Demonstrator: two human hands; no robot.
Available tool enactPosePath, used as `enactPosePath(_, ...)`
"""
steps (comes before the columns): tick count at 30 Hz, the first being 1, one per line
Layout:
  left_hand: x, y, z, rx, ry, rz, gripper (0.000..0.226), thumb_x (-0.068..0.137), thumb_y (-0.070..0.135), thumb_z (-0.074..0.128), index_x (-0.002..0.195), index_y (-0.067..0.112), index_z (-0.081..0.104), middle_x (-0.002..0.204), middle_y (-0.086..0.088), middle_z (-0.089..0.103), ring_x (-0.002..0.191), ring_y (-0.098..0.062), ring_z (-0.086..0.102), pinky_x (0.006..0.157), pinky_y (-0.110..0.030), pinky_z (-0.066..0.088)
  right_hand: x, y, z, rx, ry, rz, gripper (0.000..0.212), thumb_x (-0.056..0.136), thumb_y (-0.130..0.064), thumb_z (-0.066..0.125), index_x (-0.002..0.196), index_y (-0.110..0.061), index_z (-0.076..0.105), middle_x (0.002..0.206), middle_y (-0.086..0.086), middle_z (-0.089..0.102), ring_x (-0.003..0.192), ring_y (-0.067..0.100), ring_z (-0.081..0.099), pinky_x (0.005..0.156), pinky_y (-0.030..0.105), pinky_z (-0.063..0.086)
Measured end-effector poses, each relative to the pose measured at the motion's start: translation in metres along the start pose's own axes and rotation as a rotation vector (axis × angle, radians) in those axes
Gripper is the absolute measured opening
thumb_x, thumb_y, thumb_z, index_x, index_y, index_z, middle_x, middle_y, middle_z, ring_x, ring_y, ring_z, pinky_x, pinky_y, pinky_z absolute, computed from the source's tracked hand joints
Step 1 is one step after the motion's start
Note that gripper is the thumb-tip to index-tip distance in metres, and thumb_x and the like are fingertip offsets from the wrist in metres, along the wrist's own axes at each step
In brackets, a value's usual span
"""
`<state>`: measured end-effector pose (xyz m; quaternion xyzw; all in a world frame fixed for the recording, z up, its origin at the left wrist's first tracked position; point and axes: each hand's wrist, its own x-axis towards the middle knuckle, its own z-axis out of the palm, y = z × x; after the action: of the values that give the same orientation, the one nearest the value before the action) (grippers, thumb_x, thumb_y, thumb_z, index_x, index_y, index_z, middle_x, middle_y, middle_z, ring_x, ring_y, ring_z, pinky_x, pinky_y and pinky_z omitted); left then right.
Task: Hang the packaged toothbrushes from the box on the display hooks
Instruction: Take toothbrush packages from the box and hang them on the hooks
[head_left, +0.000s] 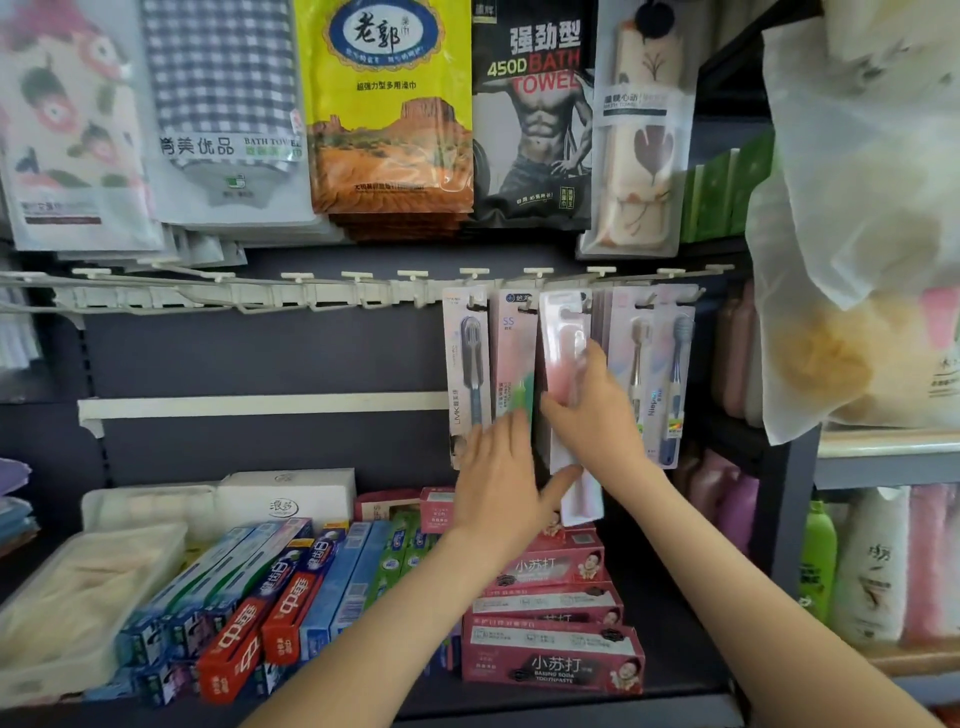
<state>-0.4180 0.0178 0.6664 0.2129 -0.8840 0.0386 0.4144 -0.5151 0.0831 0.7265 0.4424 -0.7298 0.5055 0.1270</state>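
While the right hand grips a pink toothbrush pack with its fingers curled round the middle, the pack's top edge sits right at the white hook rail, level with the tops of its neighbours. The left hand is spread flat with straight fingers. It presses against the lower part of the pink-and-green pack just to the left, apparently keeping it aside to make room.

Blur softens the top of the held pack, so I cannot tell whether its hole has caught the prong yet. The step in hand looks like the threading itself, getting the slot over the hook.

Other packs hang close on both sides: a blue-brush pack at the left end of the group and two more packs on the right. The hooks farther left are bare. The box is out of view.

Next, the pack likely needs a short push along the prong toward the back panel, kept upright so the slot does not snag, and then a release. The left hand can lift away once the pack hangs freely. Toothpaste cartons lie on the shelf below.
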Motion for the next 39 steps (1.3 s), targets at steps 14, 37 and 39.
enactPosePath(14,0.075,-0.028,0.009,0.465,-0.022,0.021,0.104,0.089,0.048,0.059,0.151,0.002,-0.01,0.162,-0.013,-0.004,0.149,-0.026,-0.007,0.106,-0.045,-0.025,0.052,0.027,-0.009,-0.243,-0.057,0.043,0.061,0.093,-0.022,0.054,0.144,-0.006,0.025,0.134,0.016,0.043,0.112,0.037,0.051,0.077,0.035,0.041)
enactPosePath(37,-0.118,-0.046,0.007,0.037,-0.15,-0.014,0.089,0.082,0.017,0.073,0.15,-0.002,0.018,0.157,-0.022,0.017,0.146,-0.036,0.016,0.116,-0.043,0.003,-0.134,0.034,0.075,-0.166,-0.061,-0.149,0.066,0.089,-0.002,0.055,0.149,-0.004,0.026,0.139,0.016,0.045,0.124,0.029,0.042,0.098,0.034,0.038)
enactPosePath(39,-0.177,-0.054,-0.002,-0.049,-0.201,-0.029,0.082,0.081,0.02,0.074,0.146,-0.004,0.031,0.15,-0.025,0.032,0.14,-0.038,0.032,0.113,-0.046,0.022,-0.182,0.029,0.094,-0.143,-0.118,-0.162,0.061,0.09,-0.004,0.057,0.145,-0.001,0.033,0.132,0.017,0.05,0.121,0.03,0.044,0.096,0.032,0.037)
